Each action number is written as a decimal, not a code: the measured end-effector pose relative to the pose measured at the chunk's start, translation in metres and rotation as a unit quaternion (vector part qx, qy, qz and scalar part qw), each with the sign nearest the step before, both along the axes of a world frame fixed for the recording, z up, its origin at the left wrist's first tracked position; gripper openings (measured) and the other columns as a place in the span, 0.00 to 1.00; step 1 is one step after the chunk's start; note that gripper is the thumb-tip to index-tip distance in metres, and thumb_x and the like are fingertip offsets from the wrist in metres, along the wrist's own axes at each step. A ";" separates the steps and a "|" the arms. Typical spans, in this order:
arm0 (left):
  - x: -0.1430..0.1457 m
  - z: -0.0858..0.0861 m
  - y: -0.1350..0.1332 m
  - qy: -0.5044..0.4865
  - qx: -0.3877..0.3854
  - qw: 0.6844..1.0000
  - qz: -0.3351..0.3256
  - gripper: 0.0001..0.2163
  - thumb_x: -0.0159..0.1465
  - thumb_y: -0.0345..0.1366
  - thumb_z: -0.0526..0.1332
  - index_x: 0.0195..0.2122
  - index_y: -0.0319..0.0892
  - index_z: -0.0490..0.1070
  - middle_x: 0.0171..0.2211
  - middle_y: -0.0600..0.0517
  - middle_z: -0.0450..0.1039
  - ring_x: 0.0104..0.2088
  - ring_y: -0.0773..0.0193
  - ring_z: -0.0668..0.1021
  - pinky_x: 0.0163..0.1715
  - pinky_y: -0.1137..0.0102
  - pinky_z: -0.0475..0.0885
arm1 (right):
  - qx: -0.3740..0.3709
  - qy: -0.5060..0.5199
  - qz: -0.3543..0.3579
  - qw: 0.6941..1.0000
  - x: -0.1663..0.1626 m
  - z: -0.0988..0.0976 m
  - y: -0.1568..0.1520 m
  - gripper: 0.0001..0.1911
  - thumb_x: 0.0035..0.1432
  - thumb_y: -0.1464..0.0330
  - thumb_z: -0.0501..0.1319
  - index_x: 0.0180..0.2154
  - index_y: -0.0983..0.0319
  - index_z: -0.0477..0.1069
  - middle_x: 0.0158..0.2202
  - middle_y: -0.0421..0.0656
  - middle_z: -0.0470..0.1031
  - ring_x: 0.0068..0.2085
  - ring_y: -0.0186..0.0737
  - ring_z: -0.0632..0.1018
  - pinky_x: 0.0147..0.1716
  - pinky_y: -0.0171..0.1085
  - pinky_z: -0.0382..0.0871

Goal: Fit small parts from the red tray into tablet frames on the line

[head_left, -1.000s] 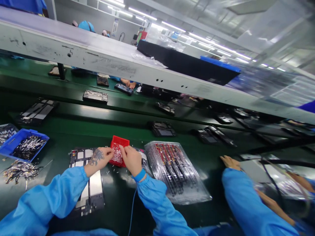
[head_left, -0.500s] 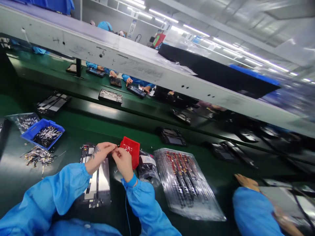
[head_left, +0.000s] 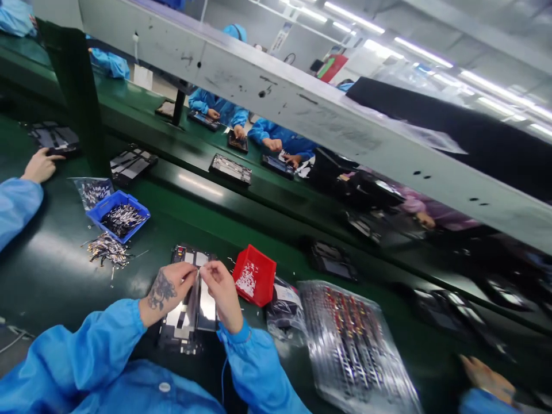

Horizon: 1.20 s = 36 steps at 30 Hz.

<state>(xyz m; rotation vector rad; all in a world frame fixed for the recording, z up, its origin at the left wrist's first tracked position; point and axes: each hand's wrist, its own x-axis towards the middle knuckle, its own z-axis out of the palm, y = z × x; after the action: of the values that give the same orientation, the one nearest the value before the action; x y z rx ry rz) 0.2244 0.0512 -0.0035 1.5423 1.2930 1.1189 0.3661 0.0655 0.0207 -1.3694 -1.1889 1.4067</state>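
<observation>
**Both hands pinched together over the open device**

Your left hand (head_left: 166, 287) and your right hand (head_left: 219, 293) meet fingertip to fingertip above the open device frame (head_left: 190, 310), which lies flat on the green tabletop (head_left: 52, 270) right in front of you. The fingers of both hands are drawn in close, thumb against forefinger, nipping something too small to make out; whether it is a part from the bin I cannot tell. Your left wrist shows a dark tattoo, and both arms are in blue sleeves, a blue strap round the right wrist.

Just right of your right hand sits the red bin (head_left: 254, 275), tilted, with small pale parts in its bottom. Touching its right side is a dark bag (head_left: 284, 302), and further right a clear plastic tray (head_left: 353, 339) of red and black strips stretches toward the near edge.

To the far left, a blue bin (head_left: 118, 214) holds silvery parts, with a loose pile of the same (head_left: 106, 248) just near of it and a clear bag (head_left: 92, 190) behind.

At the left edge, another person's hand (head_left: 41, 165) rests by a dark frame. Across the belt, more blue-sleeved people work on devices under the grey overhead shelf (head_left: 302, 121).
</observation>
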 end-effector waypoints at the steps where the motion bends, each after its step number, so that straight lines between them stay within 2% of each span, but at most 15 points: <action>1: -0.003 0.000 -0.002 0.023 0.022 0.999 0.002 0.11 0.63 0.35 0.55 0.28 0.40 0.74 0.27 0.49 0.74 0.30 0.63 0.74 0.33 0.70 0.69 | 0.023 -0.027 0.005 0.999 -0.003 0.000 -0.002 0.18 0.46 0.54 0.67 0.26 0.62 0.70 0.23 0.37 0.65 0.25 0.30 0.63 0.22 0.30 0.55; 3: -0.006 -0.001 -0.005 0.058 0.056 0.997 -0.006 0.11 0.63 0.34 0.54 0.28 0.41 0.74 0.29 0.47 0.75 0.33 0.60 0.74 0.37 0.67 0.70 | 0.047 -0.064 0.024 0.997 -0.008 -0.001 -0.005 0.20 0.49 0.53 0.66 0.23 0.62 0.67 0.22 0.37 0.64 0.25 0.31 0.64 0.23 0.30 0.57; 5: -0.010 0.000 -0.006 0.081 0.077 0.994 -0.013 0.11 0.63 0.35 0.53 0.31 0.41 0.75 0.32 0.44 0.76 0.36 0.58 0.75 0.39 0.65 0.70 | 0.034 -0.069 0.033 0.997 -0.010 -0.002 -0.006 0.22 0.51 0.51 0.64 0.22 0.62 0.64 0.20 0.36 0.62 0.22 0.29 0.62 0.21 0.30 0.56; 8: -0.023 0.003 -0.007 0.127 0.091 0.988 -0.009 0.13 0.65 0.37 0.53 0.45 0.42 0.74 0.45 0.42 0.76 0.46 0.54 0.75 0.45 0.63 0.70 | 0.008 -0.072 0.045 0.996 -0.007 -0.008 -0.002 0.23 0.51 0.48 0.62 0.24 0.61 0.63 0.21 0.35 0.61 0.19 0.28 0.62 0.18 0.30 0.56; 10: -0.037 -0.002 -0.010 0.145 0.058 0.988 0.015 0.16 0.64 0.39 0.55 0.52 0.45 0.69 0.48 0.44 0.74 0.47 0.55 0.75 0.47 0.64 0.70 | -0.002 -0.098 0.069 0.993 -0.003 -0.014 0.003 0.24 0.51 0.46 0.60 0.25 0.61 0.63 0.21 0.35 0.62 0.19 0.29 0.63 0.19 0.31 0.58; 12: -0.051 -0.016 -0.016 0.109 -0.035 0.992 0.054 0.16 0.62 0.40 0.56 0.50 0.45 0.70 0.41 0.47 0.76 0.40 0.58 0.77 0.40 0.67 0.73 | -0.019 -0.127 0.108 0.986 0.001 -0.022 0.006 0.24 0.51 0.46 0.59 0.25 0.61 0.63 0.19 0.34 0.61 0.18 0.29 0.63 0.18 0.31 0.58; 14: -0.060 -0.034 -0.026 0.053 -0.140 0.986 0.076 0.13 0.61 0.40 0.56 0.44 0.43 0.73 0.31 0.51 0.75 0.29 0.62 0.76 0.27 0.71 0.72 | -0.040 -0.143 0.154 0.977 0.000 -0.032 0.008 0.23 0.50 0.48 0.61 0.22 0.61 0.62 0.16 0.33 0.59 0.17 0.28 0.60 0.17 0.30 0.55; 17: -0.060 -0.058 -0.041 0.021 -0.207 0.975 0.074 0.12 0.58 0.38 0.56 0.41 0.42 0.72 0.24 0.55 0.70 0.20 0.66 0.72 0.18 0.74 0.68 | -0.061 -0.157 0.221 0.961 -0.007 -0.046 0.006 0.20 0.50 0.55 0.63 0.18 0.61 0.62 0.13 0.33 0.62 0.15 0.27 0.60 0.17 0.29 0.54; 20: -0.053 -0.064 -0.048 0.023 -0.216 0.973 0.074 0.14 0.59 0.37 0.54 0.45 0.42 0.70 0.26 0.56 0.70 0.20 0.67 0.71 0.20 0.74 0.67 | -0.062 -0.187 0.257 0.946 -0.014 -0.058 0.004 0.17 0.52 0.61 0.62 0.17 0.62 0.64 0.14 0.35 0.66 0.16 0.28 0.62 0.19 0.29 0.55; 24: -0.050 -0.061 -0.044 0.060 -0.212 0.974 0.058 0.15 0.59 0.36 0.54 0.47 0.41 0.69 0.26 0.55 0.69 0.23 0.66 0.71 0.24 0.72 0.67 | -0.034 -0.246 0.245 0.937 -0.018 -0.066 0.002 0.16 0.53 0.68 0.61 0.16 0.62 0.64 0.13 0.35 0.66 0.17 0.29 0.65 0.21 0.29 0.54; 28: -0.048 -0.065 -0.041 0.084 -0.182 0.978 0.053 0.15 0.59 0.34 0.54 0.47 0.41 0.69 0.26 0.56 0.67 0.25 0.66 0.71 0.28 0.71 0.66 | -0.001 -0.286 0.228 0.931 -0.020 -0.066 0.003 0.14 0.53 0.69 0.62 0.17 0.61 0.65 0.14 0.34 0.66 0.18 0.30 0.66 0.21 0.30 0.53; 36: -0.042 -0.065 -0.036 0.091 -0.189 0.976 0.064 0.13 0.58 0.36 0.57 0.45 0.44 0.68 0.25 0.59 0.64 0.23 0.68 0.68 0.25 0.74 0.62 | 0.039 -0.320 0.220 0.921 -0.021 -0.067 0.001 0.13 0.51 0.69 0.64 0.17 0.60 0.68 0.14 0.33 0.63 0.19 0.29 0.64 0.21 0.30 0.52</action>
<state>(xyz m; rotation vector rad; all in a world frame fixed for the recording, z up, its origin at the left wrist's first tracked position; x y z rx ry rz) 0.1825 0.0156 -0.0689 1.3111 1.6417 0.7615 0.3450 0.0669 -0.0466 -1.6321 -2.0614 1.2003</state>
